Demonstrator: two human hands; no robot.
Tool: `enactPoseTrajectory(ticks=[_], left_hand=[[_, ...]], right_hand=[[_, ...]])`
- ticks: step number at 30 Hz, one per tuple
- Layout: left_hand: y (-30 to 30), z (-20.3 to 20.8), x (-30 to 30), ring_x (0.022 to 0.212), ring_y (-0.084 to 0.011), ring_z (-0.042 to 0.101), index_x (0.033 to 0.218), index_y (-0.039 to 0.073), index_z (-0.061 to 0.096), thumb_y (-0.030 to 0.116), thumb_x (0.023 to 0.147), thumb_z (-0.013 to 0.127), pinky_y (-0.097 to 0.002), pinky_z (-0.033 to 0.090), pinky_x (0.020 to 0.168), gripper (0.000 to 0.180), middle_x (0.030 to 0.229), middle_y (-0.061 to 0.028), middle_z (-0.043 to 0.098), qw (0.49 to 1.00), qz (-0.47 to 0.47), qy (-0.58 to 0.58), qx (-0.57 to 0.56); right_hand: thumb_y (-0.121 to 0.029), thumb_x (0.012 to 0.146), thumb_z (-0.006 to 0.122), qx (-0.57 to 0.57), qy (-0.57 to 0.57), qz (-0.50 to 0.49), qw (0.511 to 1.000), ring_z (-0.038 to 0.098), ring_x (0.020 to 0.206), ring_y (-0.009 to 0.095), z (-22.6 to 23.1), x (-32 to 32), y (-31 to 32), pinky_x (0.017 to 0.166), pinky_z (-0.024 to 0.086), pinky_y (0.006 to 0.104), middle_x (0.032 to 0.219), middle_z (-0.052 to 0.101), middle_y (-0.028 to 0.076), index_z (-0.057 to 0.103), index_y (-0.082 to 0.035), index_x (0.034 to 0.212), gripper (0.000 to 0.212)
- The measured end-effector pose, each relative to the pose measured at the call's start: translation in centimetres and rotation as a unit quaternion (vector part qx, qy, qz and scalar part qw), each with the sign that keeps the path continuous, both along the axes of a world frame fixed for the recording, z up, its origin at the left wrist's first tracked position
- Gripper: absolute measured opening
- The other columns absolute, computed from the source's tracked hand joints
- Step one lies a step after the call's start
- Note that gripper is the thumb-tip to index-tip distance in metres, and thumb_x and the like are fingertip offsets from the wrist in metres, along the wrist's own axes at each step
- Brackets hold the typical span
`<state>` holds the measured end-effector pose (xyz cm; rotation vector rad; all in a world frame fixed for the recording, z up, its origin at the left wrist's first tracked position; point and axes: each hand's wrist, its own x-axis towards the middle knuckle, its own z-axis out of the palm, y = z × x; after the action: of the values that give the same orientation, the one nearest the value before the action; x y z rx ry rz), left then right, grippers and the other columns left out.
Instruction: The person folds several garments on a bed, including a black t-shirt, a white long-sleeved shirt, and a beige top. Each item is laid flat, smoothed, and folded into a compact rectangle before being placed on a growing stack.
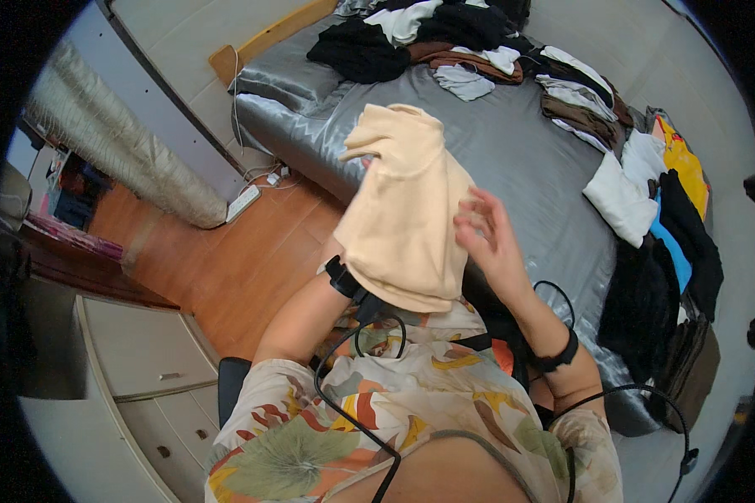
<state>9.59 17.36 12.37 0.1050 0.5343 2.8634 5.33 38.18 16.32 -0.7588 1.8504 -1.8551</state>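
Observation:
A cream-coloured folded garment (407, 210) hangs in front of my lap; its exact kind does not show. It is bunched at the top and has a straight lower edge. My left hand (367, 163) is behind it and holds it up, with only a bit of finger showing past the cloth. Most of that hand is hidden. At the garment's right edge is my right hand (486, 228), its fingers apart and slightly curled, gripping nothing. Each wrist wears a black strap with a cable.
A bed with a shiny grey sheet (495, 159) fills the space ahead and right. Dark clothes (361, 50) lie along its far end, and folded stacks (579, 109), a white folded garment (621, 201) and black clothes (642, 302) on its right. A power strip (243, 203) lies on the floor.

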Motion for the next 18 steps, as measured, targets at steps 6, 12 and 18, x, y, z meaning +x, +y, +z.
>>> enactPoseTrajectory(ticks=[6,12,18], left_hand=[[3.9,-0.2,-2.1,0.128,-0.022,0.039,0.147,0.01,0.021,0.073,0.086,0.018,-0.0332,0.032,0.108,0.088,0.143,-0.0094,0.034,0.91,0.011,0.081,-0.407],[2.2,-0.4,-1.7,0.115,-0.0213,0.052,0.14,0.003,0.029,0.067,0.089,0.037,-0.0341,0.045,0.097,0.082,0.133,-0.0114,0.045,0.973,-0.011,-0.032,-0.229],[1.4,-2.2,-4.8,0.107,-0.0276,0.057,0.149,0.032,-0.001,-0.003,0.085,0.049,-0.0361,0.053,0.084,0.089,0.14,-0.0146,0.036,0.979,0.063,-0.042,-0.187]], right_hand=[[-0.042,0.081,0.069,0.023,0.092,-0.057,0.994,0.031,0.132,0.031,-1.9,-0.3,-5.0,0.109,0.026,0.0383,0.142,0.029,0.021,0.015,0.0,0.145,0.094],[-0.02,0.098,0.041,-0.165,-0.191,-0.036,0.967,0.049,0.117,0.021,-3.0,-1.9,-4.8,0.1,0.04,0.0345,0.126,0.049,0.015,0.038,0.002,0.134,0.042],[-0.025,0.099,0.04,-0.301,-0.34,-0.139,0.88,0.053,0.115,0.027,-0.8,-6.6,-0.8,0.101,0.042,0.0422,0.126,0.053,0.015,0.044,0.001,0.129,0.039]])
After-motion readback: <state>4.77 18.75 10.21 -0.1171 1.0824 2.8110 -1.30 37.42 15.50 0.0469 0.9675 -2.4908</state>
